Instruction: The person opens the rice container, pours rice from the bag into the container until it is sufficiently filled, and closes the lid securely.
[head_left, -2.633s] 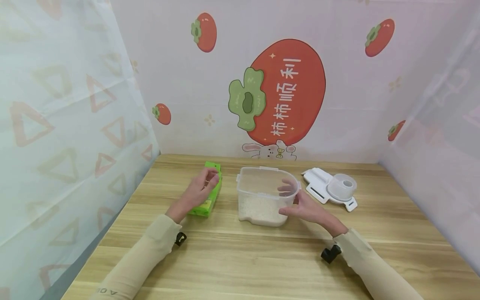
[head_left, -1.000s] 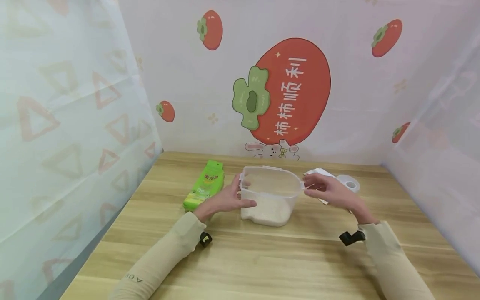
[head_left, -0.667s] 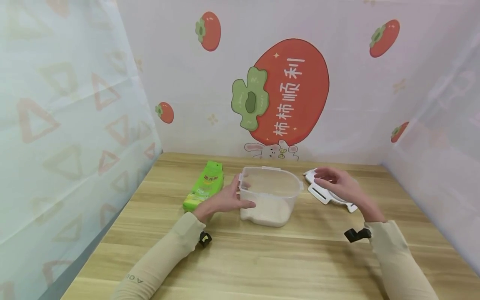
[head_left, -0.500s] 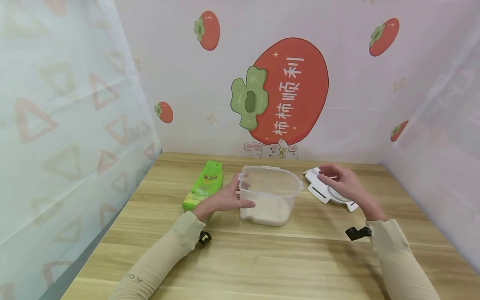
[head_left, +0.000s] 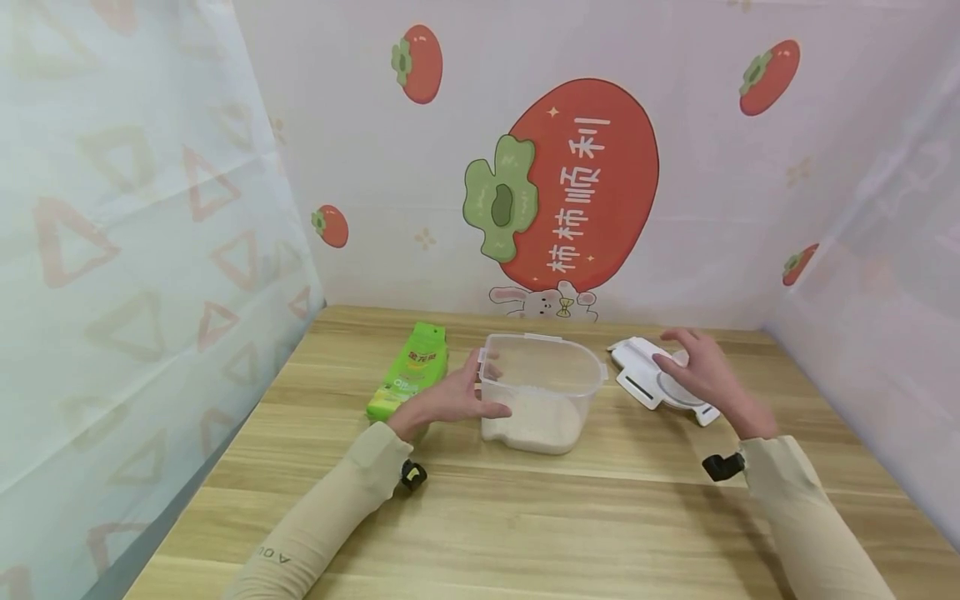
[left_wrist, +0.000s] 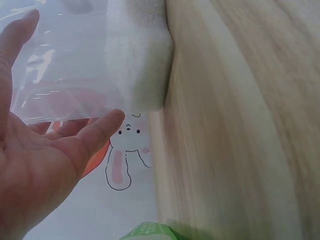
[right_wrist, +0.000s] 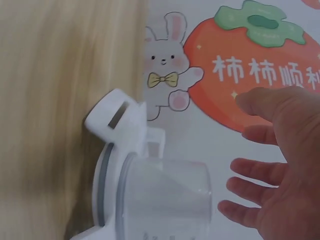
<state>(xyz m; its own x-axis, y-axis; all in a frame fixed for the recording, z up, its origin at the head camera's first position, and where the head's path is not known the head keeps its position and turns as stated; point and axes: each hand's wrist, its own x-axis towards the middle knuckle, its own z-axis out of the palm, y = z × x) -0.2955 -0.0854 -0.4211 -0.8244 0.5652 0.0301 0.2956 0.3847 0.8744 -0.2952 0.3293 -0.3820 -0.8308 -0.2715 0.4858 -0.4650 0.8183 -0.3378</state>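
A clear plastic storage container [head_left: 543,367] stands upright on the table, white grains [head_left: 536,421] filling its lower part. My left hand [head_left: 450,396] holds its left end, thumb at the front and fingers toward the back. In the left wrist view the thumb lies over the clear wall and a fingertip touches the edge. To the right lies a white lid [head_left: 637,362] with flap clips and a clear measuring cup [right_wrist: 167,200] on it. My right hand [head_left: 701,367] hovers beside the cup, fingers spread and apart from it in the right wrist view.
A green packet [head_left: 412,367] lies left of the container, just behind the left wrist. The wooden table [head_left: 480,517] ends at a printed backdrop with persimmons and a rabbit. Fabric walls rise on both sides.
My left hand has gone from above the green packet to the container's left end. My right hand has left the container's right side and moved right, over the lid and cup.
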